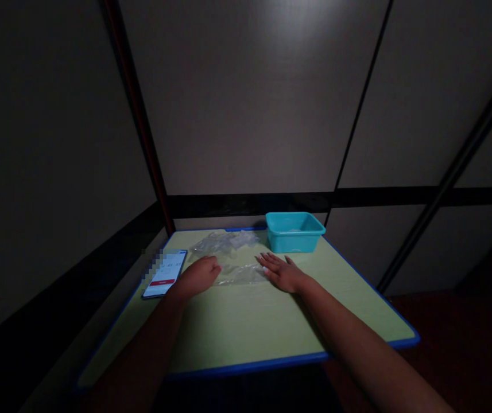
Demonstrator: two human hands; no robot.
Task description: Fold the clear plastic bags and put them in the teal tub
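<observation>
A clear plastic bag (241, 275) lies flat on the table between my two hands. My left hand (200, 275) is closed at the bag's left end, with its fingers curled and the thumb on top, pinching the plastic there. At the right end, my right hand (283, 272) rests with fingers stretched out and spread, palm down on the bag's edge. Behind them, more crumpled clear plastic bags (224, 242) lie in a loose heap; how many cannot be made out.
A turquoise plastic basket (295, 242) stands at the table's back right, something pale inside. A phone (166, 275) with a lit screen lies at the left edge, near my left wrist. The pale green table (250, 332) has a blue rim, and panelled walls stand behind it.
</observation>
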